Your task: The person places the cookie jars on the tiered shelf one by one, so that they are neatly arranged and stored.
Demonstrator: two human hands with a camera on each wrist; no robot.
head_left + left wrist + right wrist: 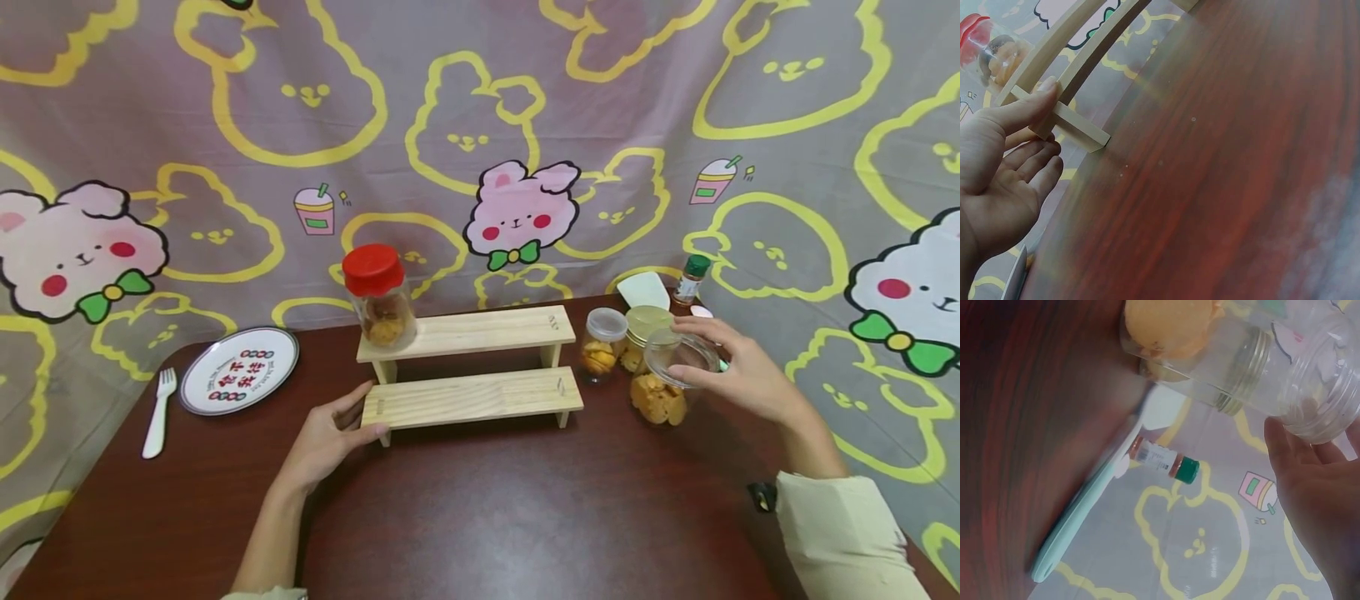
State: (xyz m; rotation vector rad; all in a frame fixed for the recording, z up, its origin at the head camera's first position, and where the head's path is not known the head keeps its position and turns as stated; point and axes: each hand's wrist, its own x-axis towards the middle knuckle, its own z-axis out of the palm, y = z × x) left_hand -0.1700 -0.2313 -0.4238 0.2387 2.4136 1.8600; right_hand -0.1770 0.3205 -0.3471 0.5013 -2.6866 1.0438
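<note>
Left hand [330,435]: thumb and fingers pinching rack [468,400] at its left end | Right hand [738,371]: digits curved round jar [666,380] lid, cookies [657,402] below fingertips

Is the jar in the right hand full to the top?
No, partly full: the jar holds orange snacks low down, with see-through space above them.
</note>
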